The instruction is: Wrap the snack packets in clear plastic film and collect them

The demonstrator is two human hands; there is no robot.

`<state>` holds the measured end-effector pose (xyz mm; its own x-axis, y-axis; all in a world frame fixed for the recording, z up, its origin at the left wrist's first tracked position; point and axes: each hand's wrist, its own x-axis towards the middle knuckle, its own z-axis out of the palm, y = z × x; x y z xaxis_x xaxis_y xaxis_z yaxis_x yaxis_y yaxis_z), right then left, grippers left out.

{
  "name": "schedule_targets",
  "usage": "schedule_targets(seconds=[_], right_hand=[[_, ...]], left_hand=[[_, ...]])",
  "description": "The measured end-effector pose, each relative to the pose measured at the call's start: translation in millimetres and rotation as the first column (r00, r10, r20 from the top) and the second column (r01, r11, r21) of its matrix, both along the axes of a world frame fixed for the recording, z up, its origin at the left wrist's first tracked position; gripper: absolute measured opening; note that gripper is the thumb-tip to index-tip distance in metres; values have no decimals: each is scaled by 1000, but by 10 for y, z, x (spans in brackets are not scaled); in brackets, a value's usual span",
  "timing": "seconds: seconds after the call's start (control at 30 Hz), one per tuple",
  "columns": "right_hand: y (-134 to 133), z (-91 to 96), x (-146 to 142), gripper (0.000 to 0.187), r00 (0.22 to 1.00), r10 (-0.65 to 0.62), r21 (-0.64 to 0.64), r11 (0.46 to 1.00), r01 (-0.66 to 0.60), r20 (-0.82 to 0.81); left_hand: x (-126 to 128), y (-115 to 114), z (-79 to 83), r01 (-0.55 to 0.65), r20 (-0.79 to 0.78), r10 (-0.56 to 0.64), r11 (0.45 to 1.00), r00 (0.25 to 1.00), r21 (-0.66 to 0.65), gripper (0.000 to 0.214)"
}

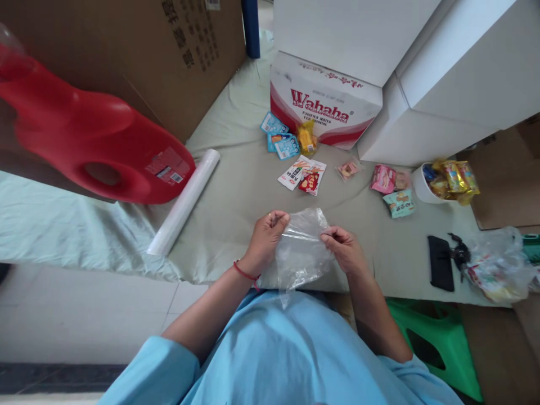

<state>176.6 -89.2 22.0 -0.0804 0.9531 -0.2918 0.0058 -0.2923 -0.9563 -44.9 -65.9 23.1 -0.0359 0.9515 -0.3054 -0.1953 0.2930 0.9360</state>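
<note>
A clear plastic bag point(301, 253) hangs between my two hands, over the near edge of the cloth-covered table. My left hand point(270, 233) pinches its upper left side between thumb and fingers. On the other side, my right hand point(342, 246) grips the upper right edge. Beyond the bag lie white and red snack packets point(301, 174), several blue packets point(280, 138) and a yellow wrapped snack point(307, 138). A small clear-wrapped pink snack point(349, 167) sits farther right. To the left, a roll of clear plastic bags or film point(184, 202) lies slantwise.
A large red jug point(105, 135) stands at the left before a cardboard box point(156, 50). A Wahaha carton point(324, 104) is at the back. On the right are pink and green packets point(399, 203), a white tub point(422, 185) of snacks, a black phone point(441, 263) and a filled plastic bag point(500, 267).
</note>
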Motion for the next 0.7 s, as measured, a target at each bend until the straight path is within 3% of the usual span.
schedule_targets(seconds=[0.1,0.3,0.57,0.7], right_hand=[[-6,33,80,43,999,31,35,999,-31,-7],[190,230,132,62,970,37,-19,999,-42,-240],[369,384,42,47,976,138,-50,988,-148,-166],[364,422,-25,45,969,112,-122,982,-141,-221]], left_hand=[[-70,-41,38,30,-74,-25,997,997,74,46],[-164,-71,128,183,-119,-164,969,979,167,42],[-182,-66,180,259,-194,-222,945,956,199,39],[-196,-36,117,213,-250,-163,959,955,189,37]])
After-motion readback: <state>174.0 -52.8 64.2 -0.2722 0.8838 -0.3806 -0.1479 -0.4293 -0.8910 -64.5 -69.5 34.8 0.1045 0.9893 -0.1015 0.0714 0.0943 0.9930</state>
